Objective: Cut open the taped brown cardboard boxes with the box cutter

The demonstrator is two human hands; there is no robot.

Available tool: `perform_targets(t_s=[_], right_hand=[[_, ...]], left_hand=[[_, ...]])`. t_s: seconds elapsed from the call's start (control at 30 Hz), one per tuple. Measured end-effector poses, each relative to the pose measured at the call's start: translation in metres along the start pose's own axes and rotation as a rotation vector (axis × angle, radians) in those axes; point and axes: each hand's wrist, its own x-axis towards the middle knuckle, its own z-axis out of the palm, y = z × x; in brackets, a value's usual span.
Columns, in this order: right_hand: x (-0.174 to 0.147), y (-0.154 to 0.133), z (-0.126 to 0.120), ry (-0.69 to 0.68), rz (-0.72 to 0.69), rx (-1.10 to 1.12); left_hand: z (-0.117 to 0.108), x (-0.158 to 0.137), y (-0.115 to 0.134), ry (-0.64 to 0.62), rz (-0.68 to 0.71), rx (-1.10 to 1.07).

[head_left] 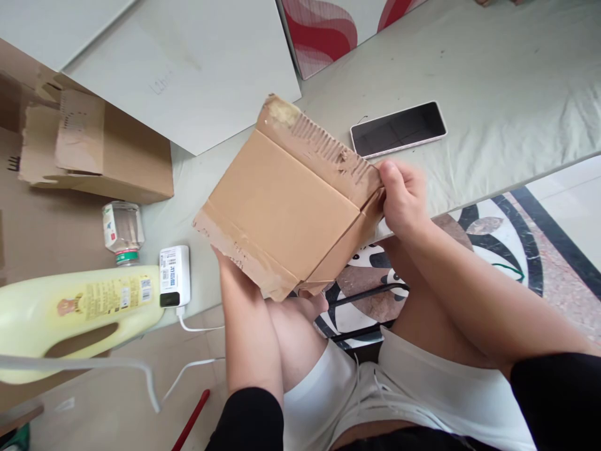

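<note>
A flattened brown cardboard box is tilted above my lap, near the table's edge. Its flaps are ragged, with torn, corrugated patches along two edges. My right hand pinches the right corner of the cardboard, thumb on top and fingers curled. The left forearm reaches up under the lower left edge; of my left hand only the part by the wrist shows, and its fingers are hidden behind the cardboard. Just beyond the right hand, a phone with a dark screen lies on the cloth-covered table.
Left of me are an opened cardboard box, a clear bottle lying down, a white device with a cable and a yellow jug. A large white box stands behind. A red stick is low on the left.
</note>
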Motion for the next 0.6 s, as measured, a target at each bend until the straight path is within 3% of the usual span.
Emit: perform_targets(t_s=[0.17,0.23,0.33,0.43,0.5,0.6], right_hand=[[0.002,-0.003,-0.007,-0.025,-0.101,-0.311],[0.003,0.000,-0.006,-0.011,-0.088,-0.331],[0.007,0.007,-0.003,0.010,0.118,-0.061],[0.007,0.010,0.003,-0.144,0.378,0.287],[0.005,0.009,0.006,-0.231,0.410,0.344],[-0.001,0.005,0.013,-0.257,0.331,0.284]], left_hand=[[-0.009,0.003,0.000,-0.023,0.104,-0.130],[-0.011,0.004,0.001,-0.059,0.154,-0.153],[-0.010,0.009,0.002,-0.081,0.226,-0.167],[-0.003,0.012,0.007,-0.071,0.267,-0.177],[0.002,0.009,0.013,-0.054,0.263,-0.161],[0.007,0.001,0.023,-0.010,0.241,-0.103]])
